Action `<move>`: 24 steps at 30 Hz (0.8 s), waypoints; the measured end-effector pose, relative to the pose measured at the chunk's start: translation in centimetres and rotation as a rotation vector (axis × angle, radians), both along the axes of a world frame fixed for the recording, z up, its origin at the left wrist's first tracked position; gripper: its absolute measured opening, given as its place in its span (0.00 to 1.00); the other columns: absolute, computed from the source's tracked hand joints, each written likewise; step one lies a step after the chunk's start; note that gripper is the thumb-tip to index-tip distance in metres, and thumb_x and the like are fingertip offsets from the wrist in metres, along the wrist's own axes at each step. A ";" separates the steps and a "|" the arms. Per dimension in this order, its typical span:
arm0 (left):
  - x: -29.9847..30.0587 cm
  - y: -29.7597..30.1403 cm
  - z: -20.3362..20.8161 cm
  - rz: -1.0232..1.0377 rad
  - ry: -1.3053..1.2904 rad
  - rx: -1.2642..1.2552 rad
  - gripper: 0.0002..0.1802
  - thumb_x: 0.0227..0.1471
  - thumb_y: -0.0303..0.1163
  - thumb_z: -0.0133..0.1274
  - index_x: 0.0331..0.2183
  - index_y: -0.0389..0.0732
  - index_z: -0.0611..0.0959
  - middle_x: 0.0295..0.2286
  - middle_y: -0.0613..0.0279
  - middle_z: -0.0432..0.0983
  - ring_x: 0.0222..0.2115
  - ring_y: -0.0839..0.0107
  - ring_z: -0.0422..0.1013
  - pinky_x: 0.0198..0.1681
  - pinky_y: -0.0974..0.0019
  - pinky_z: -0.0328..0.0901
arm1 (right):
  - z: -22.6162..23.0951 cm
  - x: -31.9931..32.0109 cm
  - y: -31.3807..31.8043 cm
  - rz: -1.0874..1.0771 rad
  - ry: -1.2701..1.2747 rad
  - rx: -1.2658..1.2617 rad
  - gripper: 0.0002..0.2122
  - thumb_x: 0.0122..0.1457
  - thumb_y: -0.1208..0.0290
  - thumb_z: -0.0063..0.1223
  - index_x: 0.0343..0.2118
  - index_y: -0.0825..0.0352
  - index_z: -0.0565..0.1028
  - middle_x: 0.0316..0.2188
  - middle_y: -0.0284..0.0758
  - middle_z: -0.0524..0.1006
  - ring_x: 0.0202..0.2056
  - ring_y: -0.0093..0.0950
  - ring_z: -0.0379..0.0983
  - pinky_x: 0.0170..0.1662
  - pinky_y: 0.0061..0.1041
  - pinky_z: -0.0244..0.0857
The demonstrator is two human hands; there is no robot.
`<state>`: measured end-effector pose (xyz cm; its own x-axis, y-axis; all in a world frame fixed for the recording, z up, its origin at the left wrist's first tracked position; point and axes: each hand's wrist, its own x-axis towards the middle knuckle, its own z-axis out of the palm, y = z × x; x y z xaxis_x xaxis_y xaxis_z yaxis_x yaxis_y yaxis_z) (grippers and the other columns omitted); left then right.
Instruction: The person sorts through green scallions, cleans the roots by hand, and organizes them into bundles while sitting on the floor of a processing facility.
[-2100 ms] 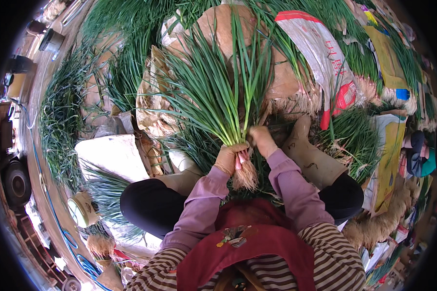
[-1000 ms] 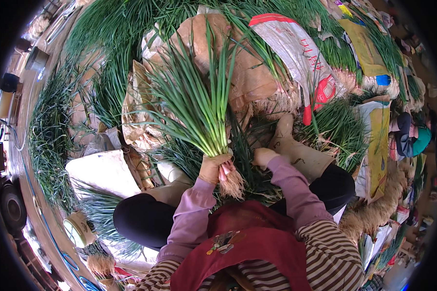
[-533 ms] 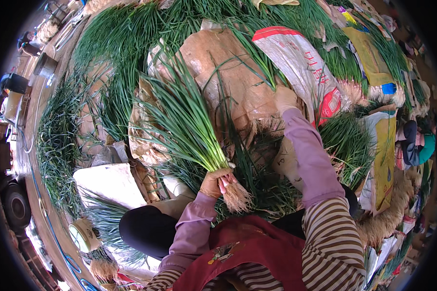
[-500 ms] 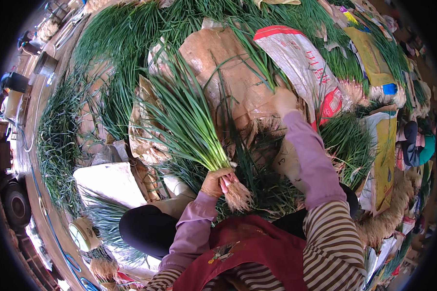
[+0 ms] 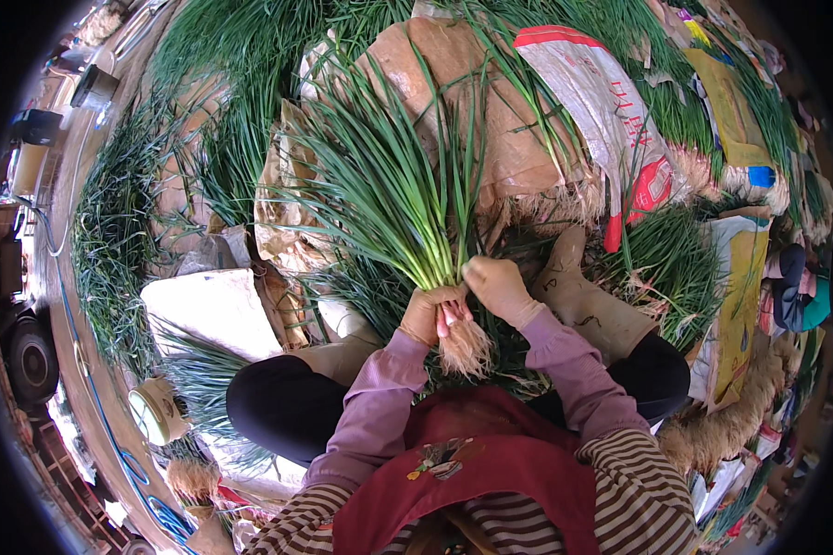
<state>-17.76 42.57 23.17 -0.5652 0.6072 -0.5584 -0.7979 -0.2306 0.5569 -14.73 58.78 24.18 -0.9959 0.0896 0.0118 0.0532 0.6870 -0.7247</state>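
My left hand [image 5: 423,315], in a tan glove, is wrapped round a bunch of spring onions [image 5: 415,208] just above the roots. The green leaves fan up and away from me, and the pale, stringy roots [image 5: 466,348] hang toward my lap. My right hand [image 5: 500,289], gloved too, is closed at the right side of the bunch, its fingertips on a stalk beside the left hand. Beyond the bunch, a few loose spring onions [image 5: 548,134] lie on a brown sack [image 5: 514,166], roots toward me.
A white sack with red print [image 5: 588,97] lies right of the brown one. Heaped spring onions [image 5: 241,42] spread along the far side. A white pad [image 5: 211,310] and a pale tub [image 5: 159,412] are at left, a yellow sack [image 5: 742,310] at right. My boots [image 5: 588,305] flank the bunch.
My right hand has come back from the brown sack to the bunch, apparently bringing a stalk. My left hand has shifted slightly right and away from me, and the bunch stands more upright.
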 end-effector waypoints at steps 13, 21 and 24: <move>0.9 -0.3 -1.3 0.012 -0.085 0.115 0.15 0.42 0.32 0.46 0.11 0.35 0.72 0.17 0.48 0.72 0.22 0.59 0.70 0.31 0.64 0.65 | -4.7 -0.4 -1.6 -0.380 0.019 -0.686 0.13 0.54 0.64 0.52 0.21 0.70 0.73 0.15 0.30 0.72 0.18 0.25 0.66 0.23 0.22 0.58; 0.1 0.0 2.3 0.135 -0.021 0.301 0.08 0.38 0.27 0.49 0.18 0.30 0.77 0.16 0.49 0.73 0.20 0.55 0.72 0.29 0.52 0.71 | -5.2 -1.9 9.3 -0.132 -0.402 0.427 0.14 0.51 0.60 0.49 0.26 0.68 0.76 0.29 0.47 0.76 0.35 0.42 0.74 0.40 0.34 0.66; -0.4 0.6 2.4 0.181 -0.025 0.302 0.11 0.40 0.23 0.49 0.30 0.28 0.76 0.20 0.50 0.74 0.21 0.57 0.73 0.30 0.53 0.70 | -0.3 -6.4 14.3 -0.656 -0.189 0.426 0.14 0.51 0.59 0.50 0.30 0.67 0.75 0.28 0.45 0.77 0.32 0.44 0.74 0.37 0.38 0.67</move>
